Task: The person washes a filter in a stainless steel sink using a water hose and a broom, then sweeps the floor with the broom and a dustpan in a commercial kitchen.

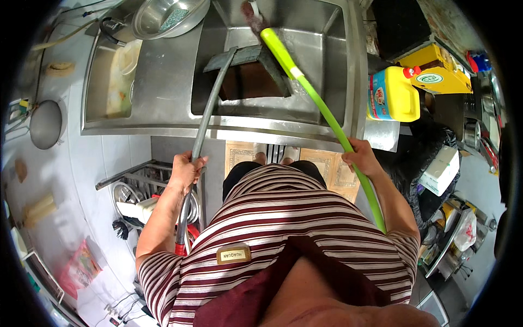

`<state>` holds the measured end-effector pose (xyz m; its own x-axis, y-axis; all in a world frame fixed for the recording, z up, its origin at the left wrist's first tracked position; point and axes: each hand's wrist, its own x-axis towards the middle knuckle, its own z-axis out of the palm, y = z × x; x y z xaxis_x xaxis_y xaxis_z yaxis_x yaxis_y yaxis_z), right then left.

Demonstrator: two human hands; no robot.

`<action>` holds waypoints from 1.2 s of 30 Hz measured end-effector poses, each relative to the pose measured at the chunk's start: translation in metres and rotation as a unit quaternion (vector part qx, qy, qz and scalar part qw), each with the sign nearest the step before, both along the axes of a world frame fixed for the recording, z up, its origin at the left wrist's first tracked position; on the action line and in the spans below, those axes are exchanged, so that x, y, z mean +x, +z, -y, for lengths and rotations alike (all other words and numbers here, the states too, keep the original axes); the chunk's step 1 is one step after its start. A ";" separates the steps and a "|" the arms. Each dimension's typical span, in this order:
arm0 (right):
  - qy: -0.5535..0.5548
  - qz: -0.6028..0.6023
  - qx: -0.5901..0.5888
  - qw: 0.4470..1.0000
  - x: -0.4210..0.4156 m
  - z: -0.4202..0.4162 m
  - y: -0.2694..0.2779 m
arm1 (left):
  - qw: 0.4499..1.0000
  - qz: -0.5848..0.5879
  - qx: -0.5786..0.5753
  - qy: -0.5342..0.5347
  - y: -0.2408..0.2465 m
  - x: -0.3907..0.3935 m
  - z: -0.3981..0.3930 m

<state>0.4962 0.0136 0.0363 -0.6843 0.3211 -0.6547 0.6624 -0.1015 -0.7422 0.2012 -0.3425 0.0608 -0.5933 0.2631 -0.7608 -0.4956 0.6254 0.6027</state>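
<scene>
My left hand point(188, 169) grips the long grey metal handle point(210, 102) of a tool, whose wide flat dark head point(253, 73) tilts over the large sink basin. My right hand point(361, 157) is closed around the bright green pole point(327, 110) of a brush or broom. The green pole slants up across the basin, and its reddish-brown bristles point(255, 18) are blurred at the far side. A thin white object, too small to make out, shows beside the bristles. The stainless steel sink point(278, 131) lies before me, with some water or foam in it.
A steel bowl point(141, 20) holding a greenish scourer stands on the counter at the upper left. A smaller basin point(98, 102) with a faucet is on the left. To the right stand a yellow jug point(402, 98), a yellow box point(433, 69) and a black bag point(402, 163). A metal rack point(157, 171) is below left.
</scene>
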 end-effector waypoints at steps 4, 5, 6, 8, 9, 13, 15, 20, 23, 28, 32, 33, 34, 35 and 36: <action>0.024 0.006 0.040 0.999 -0.011 -0.002 0.003 | 1.000 -0.013 -0.022 -0.001 0.000 -0.002 0.000; 0.005 0.008 0.019 1.000 -0.005 -0.002 0.007 | 1.000 -0.014 -0.024 0.001 0.000 -0.002 0.000; -0.012 0.011 -0.001 1.000 0.005 -0.003 0.013 | 1.000 -0.015 -0.026 0.006 -0.001 0.000 0.002; -0.018 0.009 0.002 1.000 0.010 -0.004 0.011 | 0.999 -0.022 -0.035 -0.008 -0.002 -0.001 0.002; -0.008 0.004 0.030 1.000 0.004 -0.006 0.006 | 0.999 -0.025 -0.035 -0.019 -0.003 -0.003 0.002; -0.030 -0.058 -0.014 0.998 -0.038 -0.006 0.002 | 0.999 -0.039 -0.024 -0.027 -0.002 -0.003 0.000; -0.050 -0.097 -0.063 0.992 -0.047 -0.002 -0.001 | 0.998 -0.048 -0.025 -0.029 -0.002 -0.005 0.000; -0.073 -0.140 -0.108 0.982 -0.071 -0.002 0.002 | 0.996 -0.079 -0.027 -0.043 -0.011 -0.007 0.005; -0.122 -0.203 -0.208 0.949 -0.067 -0.007 -0.007 | 0.991 -0.109 -0.034 -0.070 -0.018 -0.014 0.003; -0.192 -0.284 -0.367 0.865 -0.072 -0.012 -0.023 | 0.996 -0.075 -0.008 -0.048 -0.007 -0.018 -0.018; -0.225 -0.312 -0.468 0.795 -0.073 0.002 -0.029 | 0.998 -0.057 -0.021 -0.031 -0.005 -0.017 -0.018; -0.231 -0.319 -0.500 0.771 -0.066 0.006 -0.032 | 0.998 -0.053 -0.025 -0.027 -0.007 -0.017 -0.016; -0.236 -0.325 -0.531 0.746 -0.060 0.009 -0.034 | 0.998 -0.047 -0.024 -0.030 -0.009 -0.018 -0.016; -0.221 -0.325 -0.550 0.737 -0.056 0.013 -0.032 | 0.998 -0.042 -0.021 -0.031 -0.011 -0.019 -0.016; -0.206 -0.325 -0.569 0.727 -0.053 0.017 -0.028 | 0.999 -0.036 -0.019 -0.033 -0.012 -0.020 -0.016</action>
<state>0.4436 -0.0037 0.0080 -0.9671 0.0909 -0.2376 -0.0518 -0.9848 -0.1659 0.1811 -0.3264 0.0491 -0.6295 0.2751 -0.7267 -0.4091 0.6777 0.6110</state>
